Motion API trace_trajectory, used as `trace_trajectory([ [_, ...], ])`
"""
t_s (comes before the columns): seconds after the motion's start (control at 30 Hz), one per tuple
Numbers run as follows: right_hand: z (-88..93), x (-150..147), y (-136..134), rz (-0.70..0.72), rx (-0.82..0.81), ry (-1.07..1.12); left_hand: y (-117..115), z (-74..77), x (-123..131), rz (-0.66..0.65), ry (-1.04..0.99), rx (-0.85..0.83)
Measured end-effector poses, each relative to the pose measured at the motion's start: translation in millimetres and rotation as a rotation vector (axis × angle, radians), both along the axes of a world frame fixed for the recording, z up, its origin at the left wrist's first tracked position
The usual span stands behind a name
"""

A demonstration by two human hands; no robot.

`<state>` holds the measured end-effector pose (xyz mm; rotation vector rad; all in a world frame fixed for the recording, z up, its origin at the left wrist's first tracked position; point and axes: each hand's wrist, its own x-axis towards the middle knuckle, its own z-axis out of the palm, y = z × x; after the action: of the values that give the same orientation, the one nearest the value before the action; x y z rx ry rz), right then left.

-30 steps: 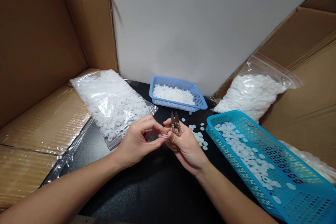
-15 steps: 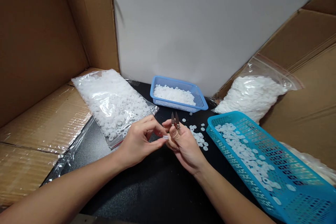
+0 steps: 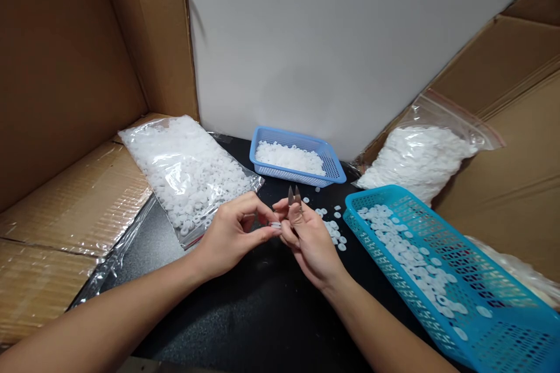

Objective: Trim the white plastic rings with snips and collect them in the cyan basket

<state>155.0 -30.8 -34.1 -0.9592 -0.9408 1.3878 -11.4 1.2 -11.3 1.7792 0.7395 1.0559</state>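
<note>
Between the thumb and fingertips of my left hand [image 3: 236, 233] is a small white plastic disc [image 3: 275, 224], seen edge-on. My right hand [image 3: 312, 242] is wrapped round a pair of thread snips [image 3: 294, 194], their two dark pointed blades sticking up past the thumb; the handles are hidden in the palm. The right fingertips meet the left ones at the white disc. Loose white discs [image 3: 335, 233] lie on the black table [image 3: 245, 326] just beyond my right hand.
A blue basket [image 3: 297, 175] of white rings stands at the back. The long teal basket [image 3: 394, 268] at right holds white discs. A clear bag of white rings [image 3: 188, 169] lies at left, another full bag [image 3: 420, 154] at back right. Cardboard [image 3: 149, 29] and a white panel [image 3: 332, 41] enclose the table.
The snips' blades have shifted slightly right and their tips sit closer together. My right fingers have moved in against the white disc; the left hand is nearly still.
</note>
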Motion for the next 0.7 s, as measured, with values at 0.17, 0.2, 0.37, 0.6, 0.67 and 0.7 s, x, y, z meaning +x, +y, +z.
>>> trace_trajectory([
  [0.17, 22.2, 16.0, -7.1, -0.173, 0.374, -0.57, -1.7, 7.1, -0.3, -0.112, -0.181, -0.363],
  [0.2, 27.7, 20.0, -9.7, -0.2, 0.475, -0.698, -2.1, 8.2, -0.2, -0.139, -0.236, -0.407],
  [0.37, 40.5, 31.8, -23.5, -0.289, 0.873, -1.091, -4.4, 7.4, 1.0, -0.185, -0.366, -0.57],
  [0.6, 31.0, 30.2, -26.8, -0.316, 0.98, -1.297, -3.0, 5.5, 3.5, -0.166, -0.365, -0.607],
  [0.67, 29.8, 29.7, -25.6, -0.312, 0.977, -1.299, -2.8, 5.8, 3.8, -0.158, -0.358, -0.622],
  [0.7, 29.5, 29.5, -25.2, -0.311, 0.971, -1.298, -2.8, 5.9, 3.8, -0.154, -0.353, -0.628],
])
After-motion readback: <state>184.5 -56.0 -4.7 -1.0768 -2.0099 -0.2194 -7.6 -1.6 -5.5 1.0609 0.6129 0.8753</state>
